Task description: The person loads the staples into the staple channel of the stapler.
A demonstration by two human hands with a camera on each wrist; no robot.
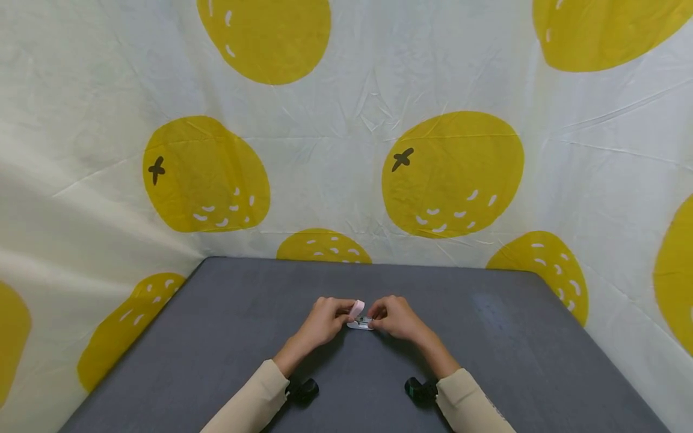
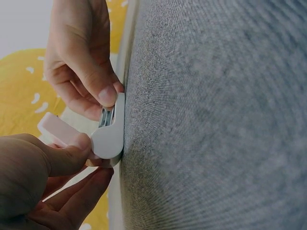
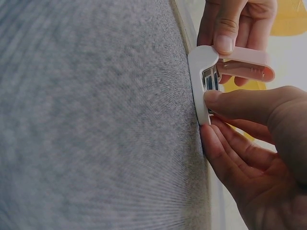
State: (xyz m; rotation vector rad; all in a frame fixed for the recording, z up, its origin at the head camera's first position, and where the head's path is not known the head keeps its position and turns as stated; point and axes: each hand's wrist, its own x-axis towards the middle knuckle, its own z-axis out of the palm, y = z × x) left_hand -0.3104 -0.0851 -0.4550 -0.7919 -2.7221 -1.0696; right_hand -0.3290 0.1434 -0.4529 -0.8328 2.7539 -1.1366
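A small stapler, its white base on the grey tabletop, stands opened between the two hands. Its pale pink top arm is swung up, showing a spring inside. My left hand grips the hinge end, thumb laid along the side where the pink arm meets the base. From the other end, my right hand pinches the base, with its thumb over the metal staple channel and fingertips at the base's tip. The thumb hides part of the channel.
The grey cloth-covered table runs back to a white curtain printed with yellow fruit, which also hangs along both sides. Dark wrist-worn devices jut inward by the beige sleeves.
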